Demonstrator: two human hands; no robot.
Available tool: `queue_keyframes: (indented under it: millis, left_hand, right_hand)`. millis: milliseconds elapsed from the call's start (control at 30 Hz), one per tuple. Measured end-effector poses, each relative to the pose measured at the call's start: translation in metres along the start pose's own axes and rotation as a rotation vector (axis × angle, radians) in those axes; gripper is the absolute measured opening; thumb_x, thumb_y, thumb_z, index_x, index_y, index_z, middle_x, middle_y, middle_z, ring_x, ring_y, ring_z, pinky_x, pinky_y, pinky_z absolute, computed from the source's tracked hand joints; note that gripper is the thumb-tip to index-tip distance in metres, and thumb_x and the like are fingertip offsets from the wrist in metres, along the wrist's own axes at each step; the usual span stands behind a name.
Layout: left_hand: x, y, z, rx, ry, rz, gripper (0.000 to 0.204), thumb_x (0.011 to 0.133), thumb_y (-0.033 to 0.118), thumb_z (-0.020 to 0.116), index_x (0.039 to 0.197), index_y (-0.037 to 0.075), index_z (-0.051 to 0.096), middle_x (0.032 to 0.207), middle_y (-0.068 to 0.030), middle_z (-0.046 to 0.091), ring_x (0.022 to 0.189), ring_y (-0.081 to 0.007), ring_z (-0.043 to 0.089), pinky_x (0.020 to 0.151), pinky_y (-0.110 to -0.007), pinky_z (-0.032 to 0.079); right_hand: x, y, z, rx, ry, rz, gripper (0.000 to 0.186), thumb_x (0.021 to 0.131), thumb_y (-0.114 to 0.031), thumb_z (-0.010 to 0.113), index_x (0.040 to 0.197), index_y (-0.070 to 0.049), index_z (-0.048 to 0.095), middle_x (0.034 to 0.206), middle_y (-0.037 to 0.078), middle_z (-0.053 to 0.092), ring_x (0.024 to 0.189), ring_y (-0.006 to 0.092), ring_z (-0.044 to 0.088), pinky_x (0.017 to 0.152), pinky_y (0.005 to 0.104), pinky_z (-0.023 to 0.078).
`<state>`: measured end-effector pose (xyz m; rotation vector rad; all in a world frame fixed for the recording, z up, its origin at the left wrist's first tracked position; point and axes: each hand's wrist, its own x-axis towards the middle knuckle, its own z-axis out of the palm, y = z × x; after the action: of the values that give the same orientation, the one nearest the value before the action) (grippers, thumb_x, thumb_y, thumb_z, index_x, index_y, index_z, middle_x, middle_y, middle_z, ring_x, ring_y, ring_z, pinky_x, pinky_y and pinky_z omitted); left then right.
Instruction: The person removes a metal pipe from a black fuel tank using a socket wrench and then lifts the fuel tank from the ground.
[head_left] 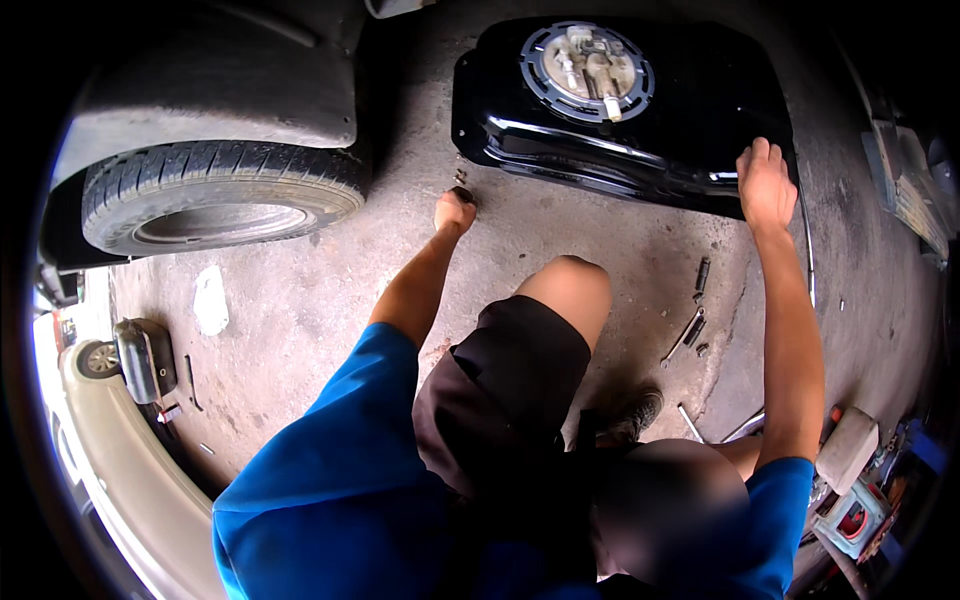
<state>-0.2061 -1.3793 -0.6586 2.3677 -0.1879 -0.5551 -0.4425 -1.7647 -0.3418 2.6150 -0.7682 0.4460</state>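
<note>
A glossy black fuel tank [690, 110] lies on the floor ahead of me. On its top sits a round pump cover with a slotted metal lock ring [640, 105] and pale plastic fittings. My right hand [767, 187] has its fingers curled at the tank's near right edge. Beyond the tank's near left corner, my left hand [455, 212] is closed round a small dark piece [462, 194], its kind hard to make out. A few small brass-coloured pieces [459, 177] lie on the floor just past that hand.
A vehicle's tyre [230, 165] stands at the left. Near my foot lie a wrench [682, 337] and a dark cylindrical tool [703, 275]. A teal box [853, 518] sits among clutter at the lower right. A light-coloured car [125, 460] is at the far left.
</note>
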Motion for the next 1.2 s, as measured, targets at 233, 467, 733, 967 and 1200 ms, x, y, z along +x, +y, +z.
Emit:
queue_keyframes:
  millis: [233, 467, 733, 967, 1200]
  left_hand:
    - [0.023, -0.031, -0.035, -0.140, 0.039, -0.065, 0.027, 0.076, 0.013, 0.059, 0.097, 0.010, 0.076, 0.101, -0.0197, 0.072, 0.102, -0.0368, 0.068, 0.091, -0.042, 0.054]
    - [0.014, 0.014, -0.044, 0.122, 0.112, -0.065, 0.029, 0.077, 0.013, 0.062, 0.104, 0.010, 0.073, 0.108, -0.0187, 0.071, 0.105, -0.0357, 0.067, 0.093, -0.042, 0.053]
    - [0.050, 0.021, -0.058, 0.095, 0.234, 0.139, 0.039, 0.078, 0.016, 0.071, 0.116, 0.009, 0.066, 0.120, -0.0191, 0.064, 0.110, -0.0382, 0.063, 0.094, -0.045, 0.053]
    - [0.086, 0.021, -0.035, 0.285, 0.130, 0.178, 0.039, 0.081, 0.011, 0.066, 0.120, 0.009, 0.064, 0.123, -0.0203, 0.059, 0.111, -0.0407, 0.061, 0.094, -0.045, 0.053]
    - [0.086, 0.035, -0.017, 0.318, 0.077, 0.150, 0.044, 0.081, 0.023, 0.069, 0.124, 0.011, 0.063, 0.125, -0.0187, 0.065, 0.117, -0.0371, 0.061, 0.096, -0.044, 0.052]
  right_hand:
    - [0.012, -0.037, -0.032, 0.030, -0.374, -0.123, 0.040, 0.097, -0.035, 0.058, 0.119, -0.004, 0.048, 0.118, 0.019, 0.052, 0.112, 0.0383, 0.055, 0.087, 0.0476, 0.055]
    - [0.009, -0.031, -0.036, 0.051, -0.367, -0.127, 0.038, 0.095, -0.033, 0.062, 0.116, -0.005, 0.050, 0.115, 0.017, 0.051, 0.110, 0.0356, 0.055, 0.087, 0.0469, 0.055]
    - [0.018, -0.029, -0.026, 0.163, -0.248, -0.174, 0.030, 0.093, -0.032, 0.064, 0.103, -0.005, 0.055, 0.104, 0.013, 0.055, 0.097, 0.0329, 0.061, 0.079, 0.0461, 0.055]
    - [0.022, -0.020, -0.020, 0.220, -0.189, -0.158, 0.028, 0.093, -0.032, 0.065, 0.095, -0.006, 0.058, 0.096, 0.010, 0.055, 0.087, 0.0283, 0.064, 0.071, 0.0419, 0.056]
    - [0.020, -0.014, -0.014, 0.220, -0.195, -0.133, 0.028, 0.093, -0.033, 0.064, 0.093, -0.006, 0.059, 0.095, 0.010, 0.056, 0.086, 0.0264, 0.065, 0.070, 0.0399, 0.057]
